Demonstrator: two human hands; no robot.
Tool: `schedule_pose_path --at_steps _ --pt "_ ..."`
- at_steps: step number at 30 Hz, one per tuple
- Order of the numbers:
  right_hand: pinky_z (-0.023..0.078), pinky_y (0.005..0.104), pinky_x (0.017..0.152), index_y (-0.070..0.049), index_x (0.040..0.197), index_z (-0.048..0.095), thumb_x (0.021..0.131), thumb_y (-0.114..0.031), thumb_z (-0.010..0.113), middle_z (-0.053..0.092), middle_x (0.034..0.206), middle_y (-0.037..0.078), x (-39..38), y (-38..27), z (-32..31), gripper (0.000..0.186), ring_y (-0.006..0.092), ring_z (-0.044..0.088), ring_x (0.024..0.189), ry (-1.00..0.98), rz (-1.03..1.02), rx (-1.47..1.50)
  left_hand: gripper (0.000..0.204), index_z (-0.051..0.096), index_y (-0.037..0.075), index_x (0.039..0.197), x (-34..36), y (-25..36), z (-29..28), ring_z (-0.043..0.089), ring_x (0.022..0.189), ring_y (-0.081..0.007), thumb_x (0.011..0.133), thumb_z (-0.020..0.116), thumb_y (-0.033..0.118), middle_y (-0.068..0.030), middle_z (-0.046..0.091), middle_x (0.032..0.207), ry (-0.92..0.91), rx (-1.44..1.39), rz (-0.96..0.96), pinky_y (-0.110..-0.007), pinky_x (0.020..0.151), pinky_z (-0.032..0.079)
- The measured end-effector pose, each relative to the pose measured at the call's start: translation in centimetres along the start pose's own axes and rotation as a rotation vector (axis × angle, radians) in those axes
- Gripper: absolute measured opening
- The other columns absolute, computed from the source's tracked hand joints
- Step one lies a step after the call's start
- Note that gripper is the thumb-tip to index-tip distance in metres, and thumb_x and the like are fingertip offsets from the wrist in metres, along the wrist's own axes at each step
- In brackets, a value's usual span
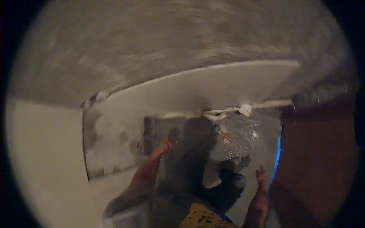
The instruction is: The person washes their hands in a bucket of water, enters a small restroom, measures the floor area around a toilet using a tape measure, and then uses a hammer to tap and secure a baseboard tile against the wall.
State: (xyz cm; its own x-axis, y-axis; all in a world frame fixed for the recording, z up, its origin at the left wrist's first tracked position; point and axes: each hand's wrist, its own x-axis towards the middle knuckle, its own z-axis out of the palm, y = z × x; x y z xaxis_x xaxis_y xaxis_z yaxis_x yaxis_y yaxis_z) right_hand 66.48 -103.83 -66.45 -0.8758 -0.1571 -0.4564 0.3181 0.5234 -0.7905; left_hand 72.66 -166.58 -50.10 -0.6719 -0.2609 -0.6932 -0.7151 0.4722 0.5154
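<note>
Motion blur smears the whole view. My left hand (167,144) reaches forward, left of the middle, with its fingers too smeared to read. A dark roundish patch (175,133) lies just beyond its fingertips; whether it is a thing or a shadow, I cannot tell. On the right, my right hand (261,174) hangs low beside a bright blue strip (278,154), and its fingers are blurred too. Between and beyond the hands, loose pale scraps (225,131), one with an orange-brown piece (227,138), lie on a shiny grey surface (243,142).
A long pale panel (235,78) spans the far side, with a light broken strip (266,104) along its foot. At left stand a blotchy grey surface (114,133) and a plain pale surface (49,152). A reddish-brown surface (319,163) fills the right. Dark footwear (232,176) shows below the scraps.
</note>
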Motion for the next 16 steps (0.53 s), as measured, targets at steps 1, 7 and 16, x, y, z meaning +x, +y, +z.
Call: schedule_pose_path --at_steps 1,7,16 --pt "0.046 0.0244 0.066 -0.002 0.115 0.045 0.083 -0.025 0.047 0.057 0.096 0.014 -2.7 3.3 -2.1 0.04 0.0196 0.055 0.077 -0.047 0.082 -0.631 0.032 0.055 0.004 0.098 -0.9 1.2 -1.5 0.056 0.078 -0.0237 0.078 0.054 0.029 -0.0122 0.061 0.087 0.009 0.229 -0.02 -0.035 0.071 0.044" --pt "0.045 0.0361 0.07 -0.007 0.118 0.042 0.079 -0.026 0.051 0.054 0.099 0.011 -20.4 -1.0 -4.4 0.044 0.022 0.056 0.08 -0.622 0.011 -0.502 0.028 0.055 0.012 0.102 -10.9 -6.3 -7.6 0.054 0.085 -0.0342 0.079 0.047 0.026 -0.0154 0.059 0.09 0.689 0.495 -0.428 -0.041 0.075 0.044" --pt "0.044 0.0407 0.073 -0.009 0.126 0.031 0.08 -0.038 0.047 0.05 0.105 0.011 -12.1 -7.4 -6.0 0.056 0.0236 0.051 0.095 -0.846 0.616 -0.501 0.051 0.041 0.017 0.122 -13.8 14.8 -20.6 0.049 0.097 -0.026 0.075 0.059 0.021 -0.0147 0.045 0.111 1.124 0.034 0.014 -0.037 0.079 0.043"
